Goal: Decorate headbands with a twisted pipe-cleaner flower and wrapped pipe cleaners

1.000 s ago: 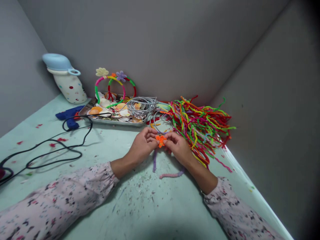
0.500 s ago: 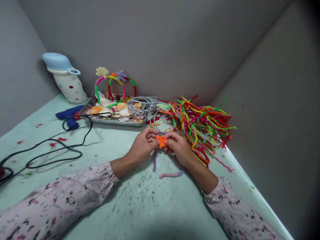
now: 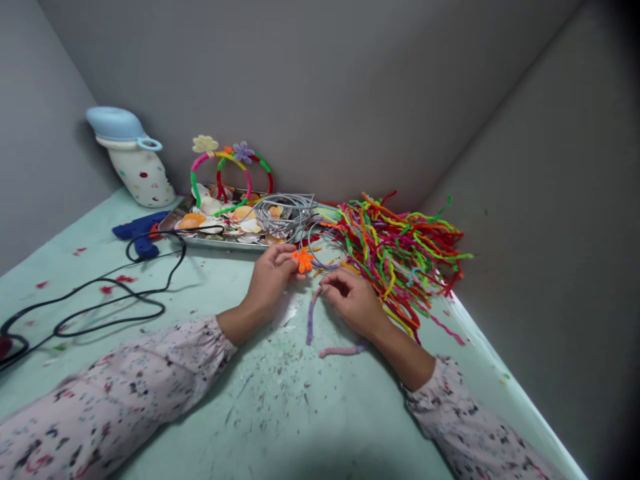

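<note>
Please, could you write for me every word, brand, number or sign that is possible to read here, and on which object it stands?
None can be read.
White bottle with blue lid: small coloured motifs, no readable text.
Blue glue gun: too small and blurred to tell whether it bears a label.
Orange flower in the left hand: no lettering visible.
</note>
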Tool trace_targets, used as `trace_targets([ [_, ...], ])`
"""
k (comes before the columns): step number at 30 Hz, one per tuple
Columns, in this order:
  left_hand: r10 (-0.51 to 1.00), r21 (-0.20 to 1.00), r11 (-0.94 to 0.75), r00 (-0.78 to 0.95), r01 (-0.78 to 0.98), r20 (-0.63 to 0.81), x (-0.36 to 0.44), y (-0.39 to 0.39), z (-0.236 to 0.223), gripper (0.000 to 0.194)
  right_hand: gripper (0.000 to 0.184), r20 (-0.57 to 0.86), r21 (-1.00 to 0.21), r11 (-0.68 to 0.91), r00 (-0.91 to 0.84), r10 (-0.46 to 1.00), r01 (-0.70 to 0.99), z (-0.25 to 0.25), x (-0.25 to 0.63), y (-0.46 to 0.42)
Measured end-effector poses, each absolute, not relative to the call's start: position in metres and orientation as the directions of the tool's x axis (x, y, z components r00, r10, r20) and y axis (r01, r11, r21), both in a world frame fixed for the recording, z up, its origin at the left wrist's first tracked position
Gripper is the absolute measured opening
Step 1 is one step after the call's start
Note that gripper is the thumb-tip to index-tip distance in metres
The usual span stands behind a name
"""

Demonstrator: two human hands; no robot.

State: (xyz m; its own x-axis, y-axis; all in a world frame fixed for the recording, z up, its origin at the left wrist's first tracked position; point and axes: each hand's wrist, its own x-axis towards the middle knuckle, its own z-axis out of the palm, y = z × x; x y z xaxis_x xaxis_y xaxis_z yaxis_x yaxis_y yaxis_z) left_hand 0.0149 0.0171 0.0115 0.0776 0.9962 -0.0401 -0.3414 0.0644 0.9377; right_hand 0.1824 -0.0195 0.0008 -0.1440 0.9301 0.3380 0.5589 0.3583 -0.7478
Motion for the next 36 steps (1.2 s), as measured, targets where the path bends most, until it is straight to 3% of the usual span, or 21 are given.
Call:
trace_targets([
  [4,0.998,0.932,0.062,0.046,-0.358,-0.049,0.015,0.018,0.012,0.032,0.016,0.436,-0.557,0.479,-0.252,0.864,0.678,0.001,0.178,-0.023],
  [9,0.996,0.938,0.052,0.083,-0.341,-0.025,0.016,0.017,0.008,0.032,0.015,0.396,-0.475,0.472,-0.299,0.868,0.743,-0.003,0.176,-0.024],
  [12,0.994,0.942,0.059,0.108,-0.329,-0.024,0.016,0.016,0.006,0.034,0.012,0.385,-0.527,0.448,-0.267,0.883,0.722,-0.004,0.177,-0.021],
  [16,0.987,0.961,0.025,0.159,-0.275,0.019,0.016,0.014,0.006,0.04,0.014,0.366,-0.754,0.329,-0.052,0.929,0.568,-0.002,0.184,-0.014],
  [19,0.973,0.98,-0.013,0.225,-0.2,0.059,0.015,0.012,0.005,0.028,0.016,0.317,-0.856,0.269,0.036,0.948,0.441,-0.001,0.188,-0.012],
  [22,0.962,0.99,-0.034,0.263,-0.133,0.069,0.016,0.01,0.005,0.012,0.016,0.341,-0.855,0.297,0.031,0.939,0.425,0.0,0.187,-0.013],
  [27,0.947,0.993,-0.111,0.3,-0.04,0.117,0.017,0.008,0.006,0.007,0.015,0.444,-0.78,0.391,-0.009,0.896,0.489,0.004,0.18,-0.019],
  [36,0.899,0.922,-0.339,0.353,0.189,0.259,0.016,0.007,0.006,0.017,0.012,0.465,-0.728,0.424,-0.066,0.883,0.538,0.007,0.179,-0.021],
])
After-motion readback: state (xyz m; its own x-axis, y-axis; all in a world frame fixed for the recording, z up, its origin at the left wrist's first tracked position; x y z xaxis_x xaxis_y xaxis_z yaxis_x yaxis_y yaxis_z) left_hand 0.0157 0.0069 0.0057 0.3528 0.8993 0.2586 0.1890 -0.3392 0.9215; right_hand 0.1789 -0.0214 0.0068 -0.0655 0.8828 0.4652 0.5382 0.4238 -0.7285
